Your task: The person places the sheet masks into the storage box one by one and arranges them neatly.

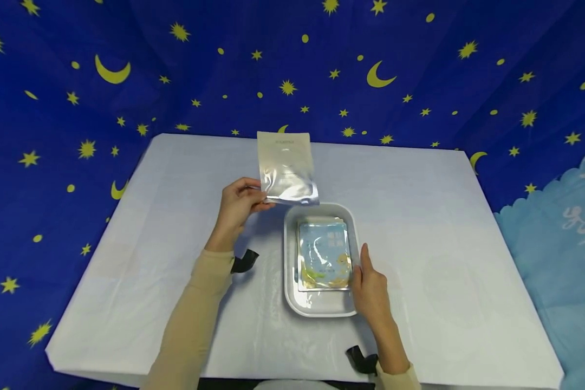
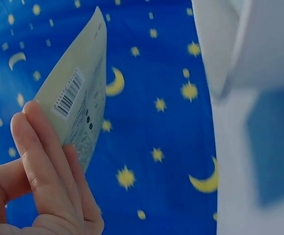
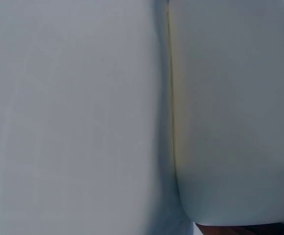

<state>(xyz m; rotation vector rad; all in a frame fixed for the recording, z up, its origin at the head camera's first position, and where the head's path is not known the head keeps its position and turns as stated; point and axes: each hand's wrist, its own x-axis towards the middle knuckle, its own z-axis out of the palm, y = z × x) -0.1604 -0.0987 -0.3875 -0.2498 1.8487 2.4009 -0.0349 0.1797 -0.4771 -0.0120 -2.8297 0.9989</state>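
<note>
My left hand [image 1: 236,208] pinches a pale, silvery foil packet [image 1: 287,170] by its lower left corner. The packet is held up above the far end of a white tray [image 1: 290,260]. In the left wrist view, a barcode [image 2: 67,94] and small print show on the back of the packet. Inside the tray lies a light blue packet [image 1: 322,252] with pale edges of others under it. At the tray's right side, my right hand [image 1: 374,292] holds the rim, thumb over the edge and forefinger straight. Its other fingers are hidden.
A white-covered table [image 1: 443,244] bears the tray. Behind it hangs a dark blue cloth [image 1: 253,70] with yellow stars and moons. A light blue scalloped cloth [image 1: 556,254] hangs at the right. Black straps [image 1: 245,261] stick out near both wrists.
</note>
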